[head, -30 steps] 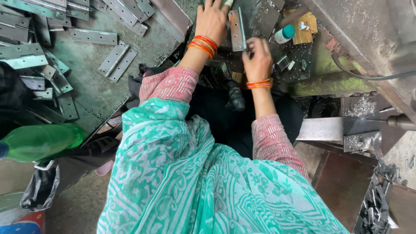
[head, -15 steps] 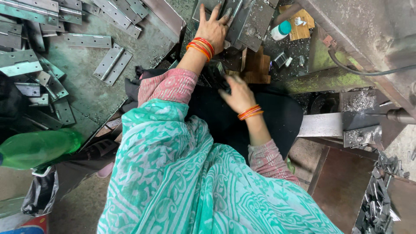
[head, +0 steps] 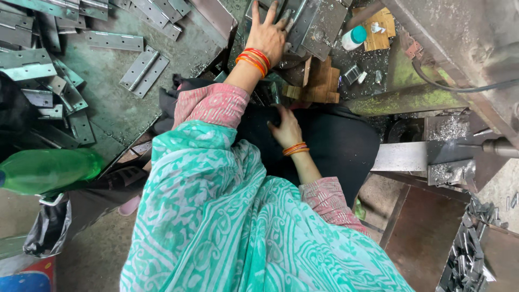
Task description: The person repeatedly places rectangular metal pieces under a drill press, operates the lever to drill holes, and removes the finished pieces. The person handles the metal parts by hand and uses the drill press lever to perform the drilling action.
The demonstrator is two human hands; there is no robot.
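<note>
My left hand reaches forward with its fingers spread and lies flat on a grey metal hinge plate at the top of the bench. Orange and red bangles circle that wrist. My right hand is drawn back low, over the black cloth on my lap. Its fingertips point at the small metal parts under the bench edge, and whether it holds anything is hidden. A stack of wooden blocks sits just beyond it.
Several steel hinges lie scattered on the green metal bench at left. A white bottle with a teal cap stands at top right. A drill bit and shavings are at right, and a green plastic bottle lies at left.
My right hand has come off the bench top and dropped back toward my lap. My left hand has stayed on the hinge plate, its fingers spreading wider.
</note>
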